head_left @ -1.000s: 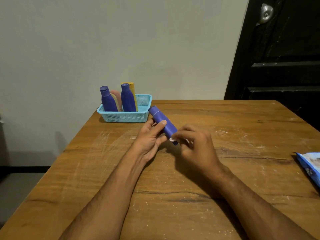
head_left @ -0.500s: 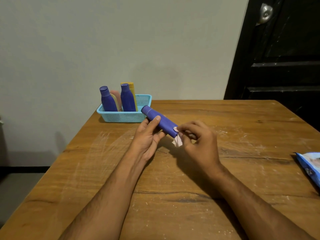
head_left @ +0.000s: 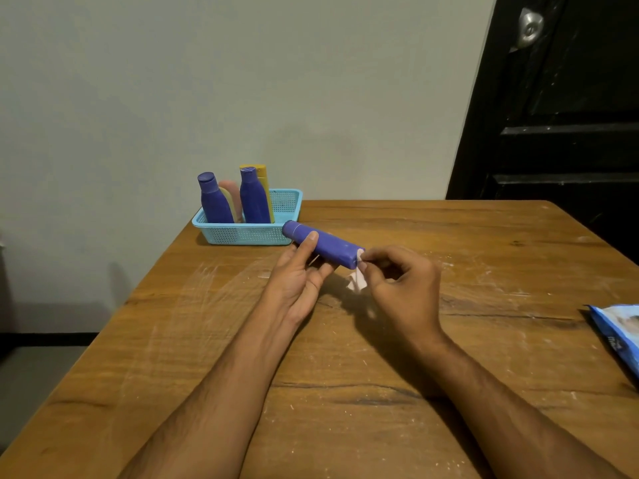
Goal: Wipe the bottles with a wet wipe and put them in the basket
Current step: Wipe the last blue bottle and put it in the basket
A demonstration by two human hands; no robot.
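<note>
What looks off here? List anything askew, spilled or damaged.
The wooden table carries whitish smears and specks, and a dark crack runs along the grain near its front. In the basket, the left purple bottle leans. Nothing looks spilled.

Surface (head_left: 363, 392): brown wood, scratched, white smears. On it: light blue basket (head_left: 249, 233) at far left edge, holding bottles; blue packet (head_left: 619, 337) at right edge, partly out of view.

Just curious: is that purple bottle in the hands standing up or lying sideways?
Sideways. The purple bottle lies nearly level above the table, held by the left hand, not yet in the basket.
</note>
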